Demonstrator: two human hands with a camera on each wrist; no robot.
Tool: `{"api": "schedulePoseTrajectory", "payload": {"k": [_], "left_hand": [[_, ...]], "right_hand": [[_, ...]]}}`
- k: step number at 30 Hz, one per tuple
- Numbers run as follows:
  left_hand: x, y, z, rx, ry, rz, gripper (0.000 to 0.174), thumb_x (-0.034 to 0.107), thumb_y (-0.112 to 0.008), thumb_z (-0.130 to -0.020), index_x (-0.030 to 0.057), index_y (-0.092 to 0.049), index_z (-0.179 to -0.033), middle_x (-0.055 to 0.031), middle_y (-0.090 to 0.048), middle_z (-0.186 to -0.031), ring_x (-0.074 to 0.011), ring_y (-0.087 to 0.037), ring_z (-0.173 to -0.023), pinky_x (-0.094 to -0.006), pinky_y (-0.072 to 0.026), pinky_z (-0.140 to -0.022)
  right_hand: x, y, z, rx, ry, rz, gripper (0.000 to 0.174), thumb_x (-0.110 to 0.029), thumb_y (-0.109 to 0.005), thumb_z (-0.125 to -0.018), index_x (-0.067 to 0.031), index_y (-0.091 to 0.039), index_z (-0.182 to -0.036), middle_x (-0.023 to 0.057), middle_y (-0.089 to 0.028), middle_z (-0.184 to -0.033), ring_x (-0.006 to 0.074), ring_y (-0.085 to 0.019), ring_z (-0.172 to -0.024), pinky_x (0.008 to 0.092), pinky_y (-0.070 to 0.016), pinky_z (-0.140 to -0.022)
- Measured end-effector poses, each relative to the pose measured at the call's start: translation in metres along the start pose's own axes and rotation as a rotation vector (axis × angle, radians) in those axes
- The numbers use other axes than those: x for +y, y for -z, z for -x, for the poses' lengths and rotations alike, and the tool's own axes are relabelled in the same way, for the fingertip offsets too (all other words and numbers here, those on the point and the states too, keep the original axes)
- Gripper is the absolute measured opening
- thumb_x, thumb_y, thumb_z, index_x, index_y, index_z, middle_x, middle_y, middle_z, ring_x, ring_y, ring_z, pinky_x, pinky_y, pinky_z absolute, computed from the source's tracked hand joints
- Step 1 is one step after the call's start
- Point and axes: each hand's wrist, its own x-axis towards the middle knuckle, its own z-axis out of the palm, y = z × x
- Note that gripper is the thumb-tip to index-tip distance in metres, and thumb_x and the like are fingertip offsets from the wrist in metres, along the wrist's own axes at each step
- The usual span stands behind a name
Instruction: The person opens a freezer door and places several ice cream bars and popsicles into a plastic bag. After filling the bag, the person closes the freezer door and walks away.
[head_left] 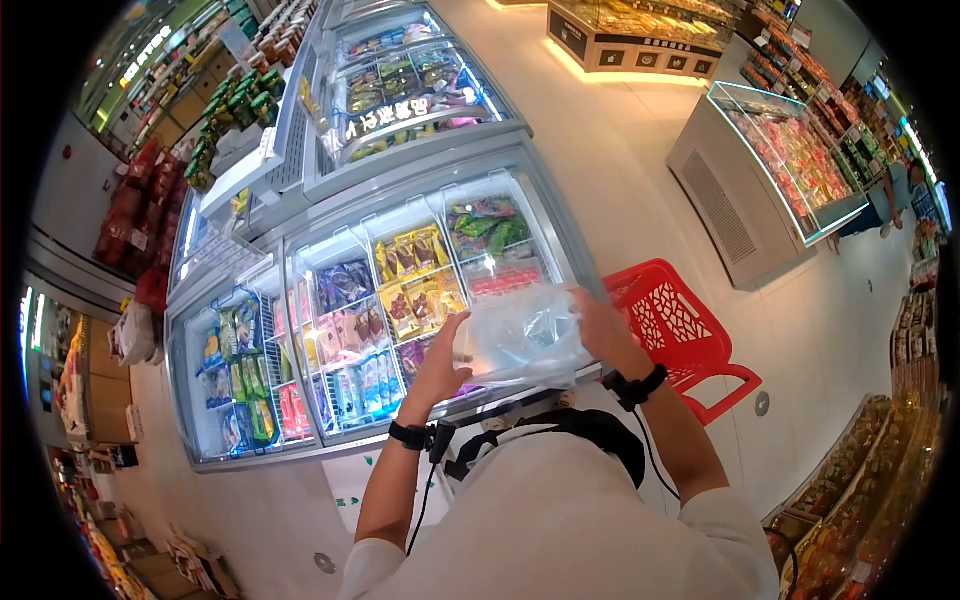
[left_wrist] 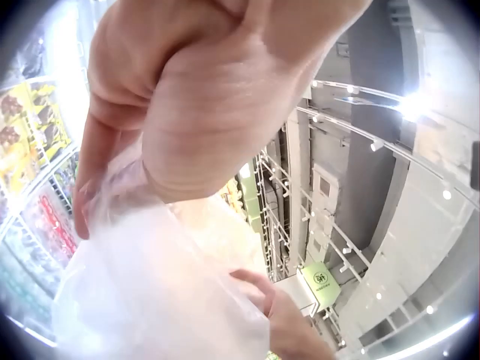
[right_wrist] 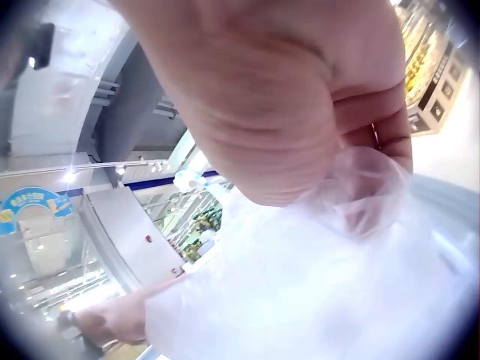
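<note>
A translucent plastic bag (head_left: 525, 340) is spread between both hands, in front of the body and over the near edge of the chest freezer (head_left: 380, 432). My left hand (head_left: 437, 368) grips the bag's left side; in the left wrist view, thumb and fingers are closed on the crumpled film (left_wrist: 124, 176). On the opposite side my right hand (head_left: 603, 332) holds the bag, with film bunched at the fingers in the right wrist view (right_wrist: 367, 187). Whether anything lies inside the bag I cannot tell.
Wire dividers split the freezer into bays of packaged ice creams, including yellow packs (head_left: 412, 252) and blue packs (head_left: 368, 388). A red shopping basket (head_left: 690, 340) stands to the right. Further right is a glass-sided display case (head_left: 715, 200). A second freezer (head_left: 420, 140) adjoins at the back.
</note>
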Motion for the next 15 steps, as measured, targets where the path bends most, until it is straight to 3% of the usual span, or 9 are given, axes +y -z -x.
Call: {"api": "schedulePoseTrajectory", "payload": {"k": [3, 4, 7, 8, 11, 12, 15], "left_hand": [[0.028, -0.008, -0.019, -0.094, 0.187, 0.458, 0.081, -0.005, -0.072, -0.076, 0.0113, -0.032, -0.144, -0.0128, -0.045, -0.139, -0.0279, -0.048, -0.127, -0.0382, -0.0505, -0.095], [0.026, -0.018, -0.027, -0.063, 0.107, 0.533, 0.068, 0.004, -0.067, -0.086, 0.0118, -0.033, -0.144, -0.0095, -0.046, -0.136, -0.0271, -0.051, -0.123, -0.0396, -0.0496, -0.095], [0.008, -0.048, -0.070, -0.105, 0.163, 0.910, 0.057, 0.014, -0.065, -0.091, 0.0105, -0.037, -0.141, -0.0077, -0.049, -0.133, -0.0238, -0.054, -0.117, -0.0357, -0.0512, -0.090], [0.002, -0.063, -0.086, -0.059, 0.218, 0.905, 0.046, 0.020, -0.064, -0.092, 0.0075, -0.047, -0.133, -0.0091, -0.053, -0.129, -0.0205, -0.057, -0.111, -0.0317, -0.0511, -0.087], [-0.006, -0.104, -0.126, -0.007, 0.183, 0.273, 0.039, 0.021, -0.065, -0.090, 0.0053, -0.055, -0.124, -0.0127, -0.055, -0.125, -0.0196, -0.059, -0.107, -0.0301, -0.0500, -0.088], [-0.012, -0.119, -0.139, -0.024, 0.142, 0.186, 0.038, 0.020, -0.066, -0.087, 0.0026, -0.057, -0.120, -0.0171, -0.054, -0.126, -0.0267, -0.058, -0.109, -0.0359, -0.0476, -0.094], [-0.048, -0.172, -0.175, -0.020, -0.165, -0.081, 0.045, 0.018, -0.068, -0.083, 0.0009, -0.055, -0.123, -0.0194, -0.052, -0.129, -0.0363, -0.052, -0.117, -0.0437, -0.0426, -0.100]], "right_hand": [[0.055, 0.040, 0.002, 0.061, -0.186, -0.008, 0.041, -0.003, -0.054, -0.084, -0.0049, -0.047, -0.124, 0.0208, -0.066, -0.096, 0.0396, -0.063, -0.093, 0.0452, -0.0507, -0.075], [0.073, 0.050, 0.008, 0.094, -0.175, -0.012, 0.041, -0.001, -0.053, -0.083, -0.0038, -0.047, -0.123, 0.0218, -0.066, -0.096, 0.0406, -0.063, -0.092, 0.0456, -0.0507, -0.075], [0.112, 0.073, 0.030, 0.196, -0.157, -0.034, 0.044, 0.002, -0.051, -0.078, -0.0010, -0.046, -0.122, 0.0251, -0.064, -0.094, 0.0433, -0.063, -0.089, 0.0466, -0.0506, -0.076], [0.118, 0.082, 0.039, 0.230, -0.162, -0.046, 0.046, 0.003, -0.050, -0.077, -0.0003, -0.046, -0.123, 0.0261, -0.063, -0.094, 0.0441, -0.062, -0.088, 0.0468, -0.0506, -0.076], [0.132, 0.117, 0.059, 0.232, -0.258, -0.100, 0.048, 0.005, -0.050, -0.077, -0.0006, -0.044, -0.124, 0.0280, -0.061, -0.101, 0.0440, -0.061, -0.094, 0.0459, -0.0506, -0.077], [0.135, 0.127, 0.065, 0.256, -0.307, -0.139, 0.051, 0.005, -0.051, -0.077, -0.0007, -0.043, -0.126, 0.0278, -0.061, -0.104, 0.0436, -0.061, -0.096, 0.0449, -0.0508, -0.078], [0.164, 0.137, 0.081, 0.371, -0.391, -0.216, 0.061, 0.003, -0.052, -0.079, -0.0017, -0.037, -0.138, 0.0274, -0.059, -0.116, 0.0422, -0.060, -0.106, 0.0422, -0.0509, -0.085]]}}
